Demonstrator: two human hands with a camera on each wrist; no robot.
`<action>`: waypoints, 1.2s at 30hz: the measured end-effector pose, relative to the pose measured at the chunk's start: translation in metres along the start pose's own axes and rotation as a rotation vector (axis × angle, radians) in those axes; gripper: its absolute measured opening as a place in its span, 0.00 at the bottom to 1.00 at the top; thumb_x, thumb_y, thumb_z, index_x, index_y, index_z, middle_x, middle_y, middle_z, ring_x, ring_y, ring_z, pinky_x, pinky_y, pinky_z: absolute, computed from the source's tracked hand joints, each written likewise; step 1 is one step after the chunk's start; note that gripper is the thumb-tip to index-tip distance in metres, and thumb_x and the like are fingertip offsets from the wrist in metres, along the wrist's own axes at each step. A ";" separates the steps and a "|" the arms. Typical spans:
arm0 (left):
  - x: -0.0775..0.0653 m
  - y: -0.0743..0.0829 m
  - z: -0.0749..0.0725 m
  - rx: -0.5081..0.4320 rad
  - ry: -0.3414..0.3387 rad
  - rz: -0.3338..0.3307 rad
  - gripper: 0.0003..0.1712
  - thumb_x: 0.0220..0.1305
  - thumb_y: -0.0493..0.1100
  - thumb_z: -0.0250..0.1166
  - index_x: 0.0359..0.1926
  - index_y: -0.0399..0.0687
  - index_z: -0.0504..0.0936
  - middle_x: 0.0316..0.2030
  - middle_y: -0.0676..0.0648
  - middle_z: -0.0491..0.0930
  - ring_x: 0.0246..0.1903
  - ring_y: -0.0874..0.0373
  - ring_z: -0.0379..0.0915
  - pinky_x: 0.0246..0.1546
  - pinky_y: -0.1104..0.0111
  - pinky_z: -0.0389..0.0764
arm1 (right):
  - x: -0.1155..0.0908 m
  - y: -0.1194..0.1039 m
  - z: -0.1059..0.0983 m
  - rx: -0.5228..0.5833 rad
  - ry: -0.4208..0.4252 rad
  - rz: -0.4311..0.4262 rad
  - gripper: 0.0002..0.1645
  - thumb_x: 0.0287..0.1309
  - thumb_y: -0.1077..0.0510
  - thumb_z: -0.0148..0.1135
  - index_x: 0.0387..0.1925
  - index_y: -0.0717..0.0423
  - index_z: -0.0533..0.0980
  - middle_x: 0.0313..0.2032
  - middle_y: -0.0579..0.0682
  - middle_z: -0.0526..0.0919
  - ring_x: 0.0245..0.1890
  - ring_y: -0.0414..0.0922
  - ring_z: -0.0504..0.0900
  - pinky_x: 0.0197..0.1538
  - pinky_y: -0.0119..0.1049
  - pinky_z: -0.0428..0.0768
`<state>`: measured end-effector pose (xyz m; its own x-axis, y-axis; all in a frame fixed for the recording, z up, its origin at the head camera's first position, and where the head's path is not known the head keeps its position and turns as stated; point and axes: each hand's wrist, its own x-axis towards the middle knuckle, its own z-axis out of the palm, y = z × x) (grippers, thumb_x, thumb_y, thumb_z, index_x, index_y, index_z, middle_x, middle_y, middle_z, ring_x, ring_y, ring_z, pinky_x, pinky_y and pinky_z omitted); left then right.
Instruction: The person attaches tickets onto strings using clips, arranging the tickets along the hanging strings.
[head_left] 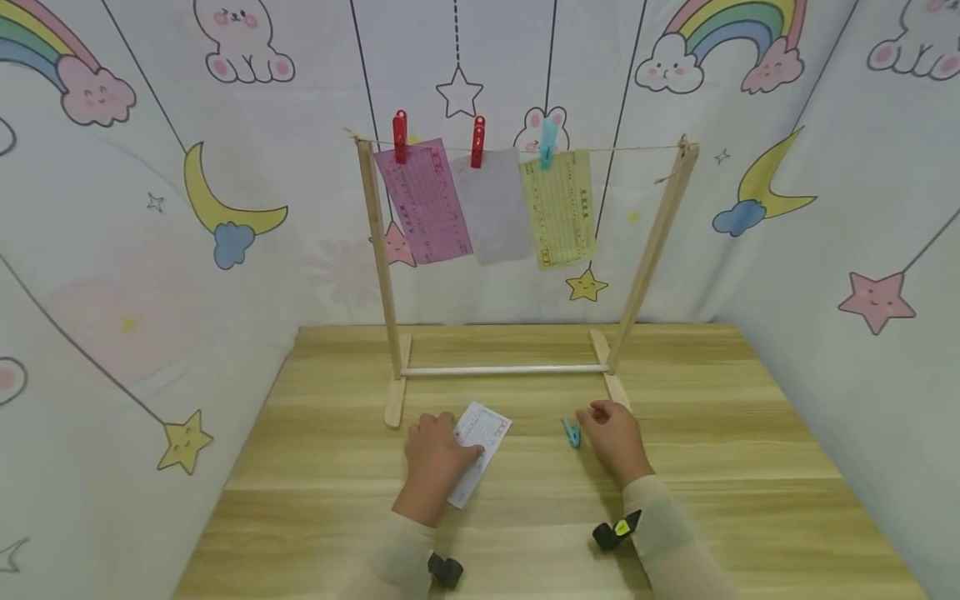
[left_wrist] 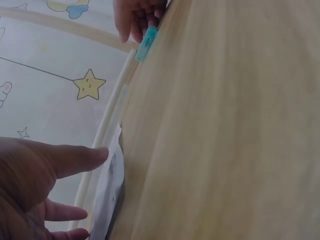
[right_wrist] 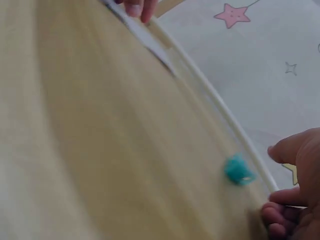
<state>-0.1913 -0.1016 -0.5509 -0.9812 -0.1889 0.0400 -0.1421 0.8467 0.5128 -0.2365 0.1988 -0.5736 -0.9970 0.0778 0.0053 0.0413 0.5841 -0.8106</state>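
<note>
A white printed slip of paper (head_left: 480, 442) lies at a slant on the table. My left hand (head_left: 437, 454) is over its left side, thumb and fingers spread apart; in the left wrist view the thumb (left_wrist: 82, 159) reaches toward the slip (left_wrist: 107, 192) without pinching it. To the right, a light-blue clothespin (head_left: 572, 432) lies on the tabletop. My right hand (head_left: 615, 437) is just right of that clothespin, holding nothing. The right wrist view shows its thumb and forefinger apart, the other fingers loosely curled, and the clothespin (right_wrist: 238, 170) beside them.
Behind the hands stands a wooden frame (head_left: 378, 258) with a string (head_left: 637, 149) across its top. Red clothespins (head_left: 401, 137) hold a pink slip (head_left: 426, 204) and a white slip (head_left: 495, 208); a blue clothespin (head_left: 549, 143) holds a yellow slip (head_left: 558, 212). A white bar (head_left: 502, 370) joins the feet.
</note>
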 end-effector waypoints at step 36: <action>0.003 -0.010 0.011 -0.234 -0.054 0.145 0.10 0.65 0.42 0.71 0.33 0.50 0.77 0.27 0.53 0.79 0.27 0.57 0.73 0.37 0.54 0.78 | -0.012 -0.003 0.028 -0.036 0.150 -0.088 0.23 0.67 0.57 0.69 0.58 0.67 0.80 0.45 0.61 0.82 0.44 0.54 0.81 0.48 0.50 0.81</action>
<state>-0.1941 -0.1047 -0.5655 -0.9955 -0.0419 0.0847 0.0282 0.7239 0.6893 -0.2266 0.1730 -0.5874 -0.9759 0.1435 0.1644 -0.0403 0.6219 -0.7820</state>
